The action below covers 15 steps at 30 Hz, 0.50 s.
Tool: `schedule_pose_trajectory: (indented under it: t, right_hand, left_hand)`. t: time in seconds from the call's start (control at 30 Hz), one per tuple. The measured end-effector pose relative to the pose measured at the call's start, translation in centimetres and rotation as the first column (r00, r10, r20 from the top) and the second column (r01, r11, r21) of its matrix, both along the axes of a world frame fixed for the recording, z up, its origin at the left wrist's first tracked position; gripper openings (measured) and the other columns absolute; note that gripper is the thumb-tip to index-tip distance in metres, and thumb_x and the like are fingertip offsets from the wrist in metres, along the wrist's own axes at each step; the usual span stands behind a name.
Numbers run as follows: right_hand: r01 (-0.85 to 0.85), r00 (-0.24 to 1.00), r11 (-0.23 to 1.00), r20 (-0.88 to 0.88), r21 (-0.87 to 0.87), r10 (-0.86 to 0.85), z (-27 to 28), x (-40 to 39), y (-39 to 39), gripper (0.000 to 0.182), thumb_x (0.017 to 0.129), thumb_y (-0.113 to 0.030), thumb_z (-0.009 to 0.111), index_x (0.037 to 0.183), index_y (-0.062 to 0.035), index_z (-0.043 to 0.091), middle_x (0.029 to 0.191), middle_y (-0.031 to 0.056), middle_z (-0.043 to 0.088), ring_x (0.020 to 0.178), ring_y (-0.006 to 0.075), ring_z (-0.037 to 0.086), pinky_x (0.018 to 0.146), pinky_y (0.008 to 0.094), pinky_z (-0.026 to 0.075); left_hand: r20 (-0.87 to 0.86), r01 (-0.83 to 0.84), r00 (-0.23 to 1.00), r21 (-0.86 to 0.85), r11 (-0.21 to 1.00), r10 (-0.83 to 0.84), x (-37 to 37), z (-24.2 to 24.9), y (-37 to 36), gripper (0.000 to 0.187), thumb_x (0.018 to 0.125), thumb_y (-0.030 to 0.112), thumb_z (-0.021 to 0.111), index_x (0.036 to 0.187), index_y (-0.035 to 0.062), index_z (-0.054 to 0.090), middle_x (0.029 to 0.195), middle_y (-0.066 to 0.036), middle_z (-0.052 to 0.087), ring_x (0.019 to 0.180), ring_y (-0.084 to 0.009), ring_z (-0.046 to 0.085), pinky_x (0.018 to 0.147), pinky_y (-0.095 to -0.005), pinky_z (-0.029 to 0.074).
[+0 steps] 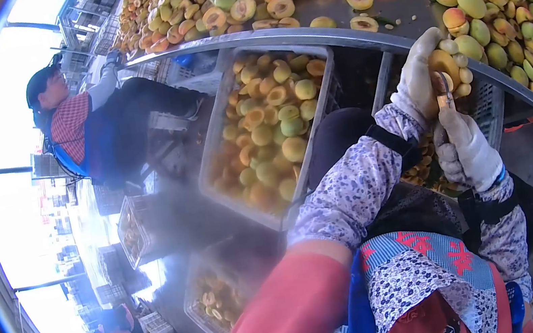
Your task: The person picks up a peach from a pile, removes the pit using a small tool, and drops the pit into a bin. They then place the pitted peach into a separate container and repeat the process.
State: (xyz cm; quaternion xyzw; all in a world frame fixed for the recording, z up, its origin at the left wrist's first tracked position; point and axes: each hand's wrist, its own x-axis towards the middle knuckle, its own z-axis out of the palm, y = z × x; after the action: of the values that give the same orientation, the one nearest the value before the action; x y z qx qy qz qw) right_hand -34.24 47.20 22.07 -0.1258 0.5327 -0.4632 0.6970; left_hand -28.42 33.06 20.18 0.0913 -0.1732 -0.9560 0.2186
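At the far left a co-worker in a checked top and dark apron sits at the curved edge of the tabletop, one gloved hand up on its rim, which puts the heaped fruit within arm's reach. Lower left, small crates of cut fruit sit near floor level, probably set aside once filled. Moving right, a long grey crate stands just under the tabletop's rim, loaded with halved yellow-orange fruit; tucked there, it would let finished pieces drop straight in. Above it, the tabletop carries a broad pile of whole and halved peaches, thickest toward the right edge, with a bare patch of metal nearest the worker. Right of the crate, the person's left hand, in a white glove, is curled round a peach, fingers closed on it and held up near the rim, seemingly so the fruit stays steady while it is cut. Just below, the gloved right hand is clenched round the handle of a small knife, whose tip meets the underside of the held peach; that fist grip looks suited to pushing the blade into the flesh. Floral sleeves with dark cuffs and a blue apron cover the arms and lap, likely against juice.
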Motion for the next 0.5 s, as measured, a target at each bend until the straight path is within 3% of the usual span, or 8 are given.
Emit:
schedule_pose_trajectory:
  t: [0.07, 0.13, 0.17, 0.23, 0.27, 0.3, 0.4, 0.5]
  right_hand:
    - [0.022, 0.972, 1.000, -0.233, 0.002, -0.021, -1.3, 0.4, 0.1, 0.033, 0.100, -0.041, 0.055, 0.084, -0.0128, 0.058, 0.056, -0.0052, 0.043, 0.040, 0.0090, 0.038, 0.038, 0.0256, 0.030]
    - [-0.204, 0.589, 0.836, -0.746, -0.509, -0.310, -4.3, 0.4, 0.2, 0.029, 0.100, -0.031, 0.057, 0.096, -0.0029, 0.063, 0.064, 0.0014, 0.054, 0.054, 0.0149, 0.052, 0.054, 0.0318, 0.044]
    - [-0.278, 0.545, 0.910, -0.831, -0.309, -0.116, -3.7, -0.1, 0.6, 0.029, 0.097, -0.023, 0.060, 0.107, 0.0041, 0.062, 0.074, 0.0132, 0.064, 0.071, 0.0285, 0.064, 0.070, 0.0376, 0.048]
    - [-0.322, 0.413, 0.921, -0.908, -0.219, -0.072, -6.1, -1.7, 1.0, 0.029, 0.096, -0.025, 0.060, 0.104, 0.0037, 0.063, 0.077, 0.0188, 0.065, 0.076, 0.0350, 0.065, 0.071, 0.0407, 0.049]
    - [-0.355, 0.278, 0.927, -0.960, -0.122, -0.019, -6.2, -1.9, 0.8, 0.030, 0.095, -0.026, 0.061, 0.101, 0.0032, 0.063, 0.081, 0.0243, 0.066, 0.081, 0.0415, 0.066, 0.072, 0.0438, 0.049]
    - [-0.332, -0.066, 0.884, -0.943, 0.329, 0.326, -5.7, -2.5, 0.6, 0.031, 0.094, -0.027, 0.063, 0.100, 0.0035, 0.063, 0.087, 0.0285, 0.066, 0.086, 0.0447, 0.064, 0.073, 0.0453, 0.050]
    - [-0.231, -0.013, 0.938, -0.965, 0.257, 0.261, -5.2, -1.9, 0.4, 0.038, 0.094, -0.038, 0.060, 0.094, 0.0003, 0.061, 0.088, 0.0285, 0.065, 0.090, 0.0477, 0.061, 0.076, 0.0530, 0.049]
    - [-0.250, -0.012, 0.933, -0.964, 0.261, 0.266, -6.4, -1.9, 0.2, 0.037, 0.093, -0.037, 0.060, 0.098, 0.0000, 0.062, 0.087, 0.0283, 0.066, 0.090, 0.0475, 0.062, 0.076, 0.0523, 0.049]
  left_hand:
    - [-0.047, -0.017, 0.999, 0.077, 0.997, 0.020, -0.5, -0.9, -0.2, 0.031, 0.098, 0.043, 0.048, 0.088, 0.0152, 0.056, 0.083, -0.005, 0.059, 0.072, -0.0233, 0.060, 0.058, -0.0358, 0.051]
    - [-0.094, -0.023, 0.995, 0.149, 0.989, 0.038, -0.5, -0.9, -1.2, 0.030, 0.098, 0.043, 0.048, 0.089, 0.0151, 0.056, 0.083, -0.004, 0.060, 0.073, -0.0231, 0.061, 0.059, -0.0357, 0.052]
    - [-0.036, -0.143, 0.988, 0.200, 0.969, 0.153, -0.1, -0.6, -2.0, 0.029, 0.098, 0.042, 0.049, 0.090, 0.0150, 0.056, 0.085, -0.004, 0.060, 0.075, -0.0229, 0.061, 0.060, -0.0359, 0.053]
    - [0.086, -0.325, 0.945, 0.150, 0.934, 0.315, 1.1, 0.3, -3.3, 0.028, 0.098, 0.041, 0.051, 0.092, 0.0139, 0.056, 0.087, -0.004, 0.061, 0.077, -0.0224, 0.062, 0.064, -0.0364, 0.057]
    - [0.058, -0.337, 0.941, 0.132, 0.932, 0.332, 1.9, 0.8, -4.3, 0.029, 0.097, 0.042, 0.051, 0.094, 0.0130, 0.057, 0.089, -0.005, 0.062, 0.078, -0.0231, 0.063, 0.064, -0.0370, 0.057]
    - [0.123, -0.406, 0.908, 0.028, 0.913, 0.400, 2.8, 1.1, -5.0, 0.030, 0.098, 0.042, 0.050, 0.093, 0.0129, 0.057, 0.086, -0.004, 0.062, 0.075, -0.0222, 0.064, 0.063, -0.0358, 0.057]
    - [0.116, -0.505, 0.827, -0.274, 0.818, 0.550, 8.7, 2.8, -7.5, 0.028, 0.099, 0.036, 0.051, 0.097, 0.0101, 0.060, 0.085, -0.004, 0.062, 0.074, -0.0204, 0.065, 0.064, -0.0344, 0.057]
    - [0.308, -0.532, 0.510, -0.621, 0.576, 0.803, 17.8, 2.4, -9.5, 0.029, 0.097, 0.031, 0.056, 0.108, 0.0053, 0.063, 0.089, -0.005, 0.064, 0.073, -0.0164, 0.064, 0.065, -0.0302, 0.055]
